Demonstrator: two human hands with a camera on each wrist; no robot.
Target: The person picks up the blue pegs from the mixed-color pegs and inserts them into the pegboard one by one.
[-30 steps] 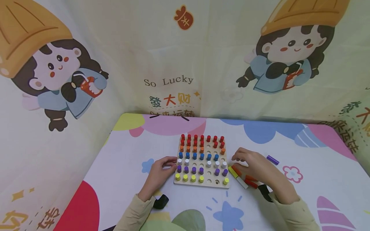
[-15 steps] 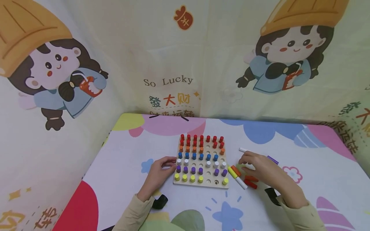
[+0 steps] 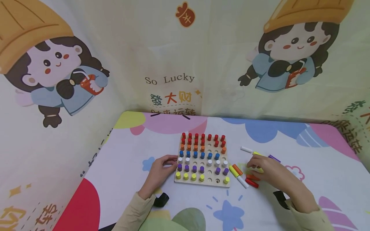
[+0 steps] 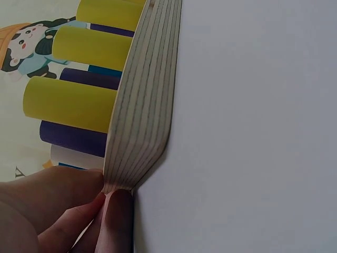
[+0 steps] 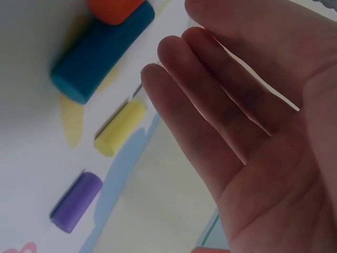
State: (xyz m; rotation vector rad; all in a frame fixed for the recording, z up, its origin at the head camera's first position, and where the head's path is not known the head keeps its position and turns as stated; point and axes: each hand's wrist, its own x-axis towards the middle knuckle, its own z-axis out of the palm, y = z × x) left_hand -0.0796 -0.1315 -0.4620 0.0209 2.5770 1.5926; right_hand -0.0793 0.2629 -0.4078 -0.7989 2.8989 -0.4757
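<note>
A wooden pegboard (image 3: 199,183) stands on the table with rows of red, orange, blue, white, purple and yellow pegs; some holes are bare. My left hand (image 3: 159,170) pinches the board's left edge, its thumb and fingertips (image 4: 118,211) at the near corner in the left wrist view. My right hand (image 3: 273,171) hovers right of the board, fingers apart and holding nothing visible. Beside its fingertips in the right wrist view lie a blue peg (image 5: 100,55), an orange peg (image 5: 113,8) and a yellow peg (image 5: 121,129). The right hand hides the blue peg in the head view.
Between board and right hand lie loose pegs: yellow (image 3: 233,171), white (image 3: 242,182), orange (image 3: 237,169) and red (image 3: 252,183). Farther back are a white peg (image 3: 246,149) and a purple peg (image 3: 274,158). A printed cloth wall (image 3: 219,64) rises behind the table.
My right hand has drawn away from the board to the right, uncovering a white peg, then a yellow peg behind it. My left hand stays at the board's edge.
</note>
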